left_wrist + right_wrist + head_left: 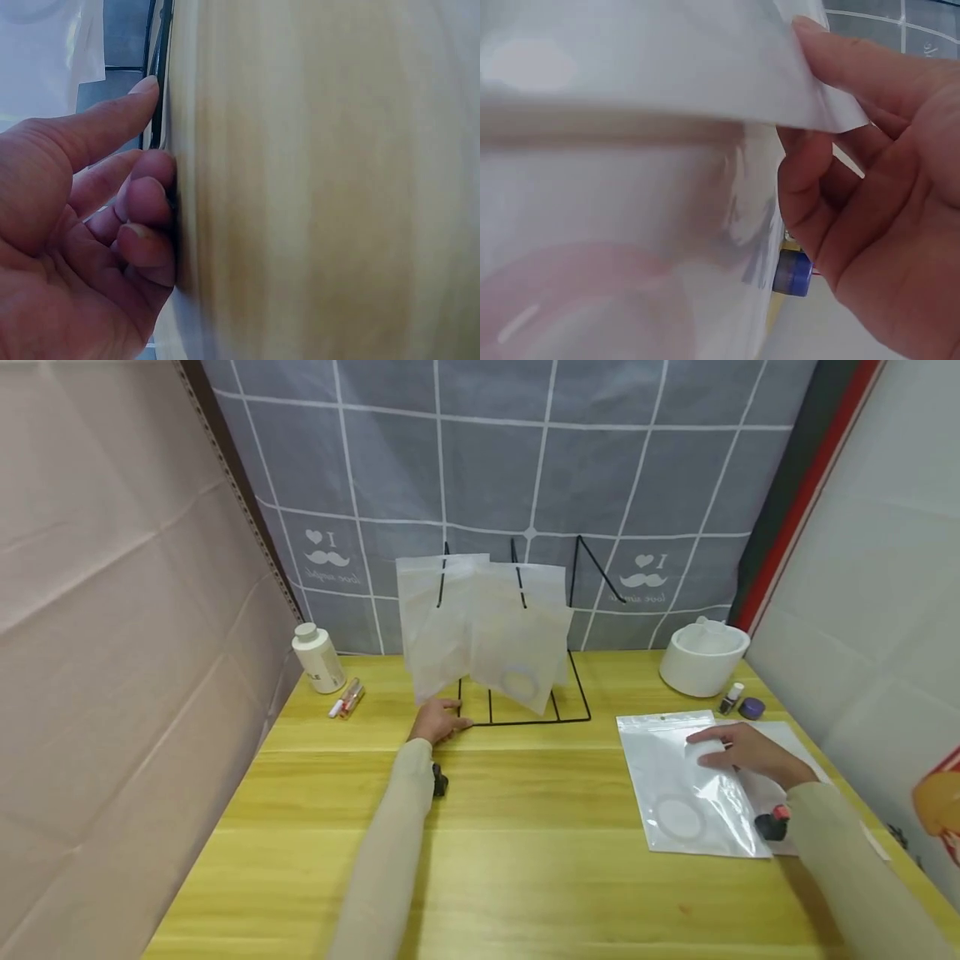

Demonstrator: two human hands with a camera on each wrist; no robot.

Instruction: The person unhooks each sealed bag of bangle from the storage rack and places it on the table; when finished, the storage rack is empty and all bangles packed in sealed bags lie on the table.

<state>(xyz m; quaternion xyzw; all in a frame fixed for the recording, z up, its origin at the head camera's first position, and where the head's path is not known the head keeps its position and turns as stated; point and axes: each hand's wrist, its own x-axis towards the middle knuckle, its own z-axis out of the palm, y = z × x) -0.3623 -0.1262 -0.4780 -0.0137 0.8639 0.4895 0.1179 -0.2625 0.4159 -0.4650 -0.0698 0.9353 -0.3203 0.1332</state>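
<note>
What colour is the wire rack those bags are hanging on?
Black. The thin wire rack shows best in the head view, standing on the yellow wooden table with pale translucent bags on it.

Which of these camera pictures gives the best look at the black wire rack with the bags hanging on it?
The head view: the whole black wire rack shows, with the frosted bags hung on it. The left wrist view shows only a thin strip of its wire beside the left hand. The right wrist view shows none.

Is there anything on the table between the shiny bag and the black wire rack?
Nothing visible: bare yellow table lies between the shiny bag under the right hand and the wire rack that the left hand touches.
</note>
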